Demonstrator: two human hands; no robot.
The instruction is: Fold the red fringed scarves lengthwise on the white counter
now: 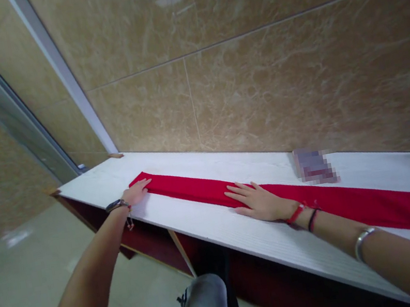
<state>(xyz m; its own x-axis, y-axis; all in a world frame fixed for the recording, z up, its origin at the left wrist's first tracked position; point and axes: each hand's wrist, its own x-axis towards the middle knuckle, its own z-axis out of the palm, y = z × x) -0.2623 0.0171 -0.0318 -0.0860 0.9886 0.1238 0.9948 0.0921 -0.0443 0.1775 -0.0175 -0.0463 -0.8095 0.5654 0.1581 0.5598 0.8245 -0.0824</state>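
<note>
A long red strip of cloth (190, 186), flat and apparently folded lengthwise, runs along the white tabletop (200, 216) and out of view on the right. At its left end, my left hand (137, 192) rests with fingers stretched onto the cloth. Farther right, my right hand (256, 201) lies palm down across the strip, fingers spread. Neither hand grips the cloth. The right forearm hides part of its near edge.
A pixelated small object (315, 166) lies on the tabletop behind the cloth. A tan marbled tile wall (257, 87) borders the back edge. Under the top are dark red open compartments (150, 246). My knee (206, 300) is below the front edge.
</note>
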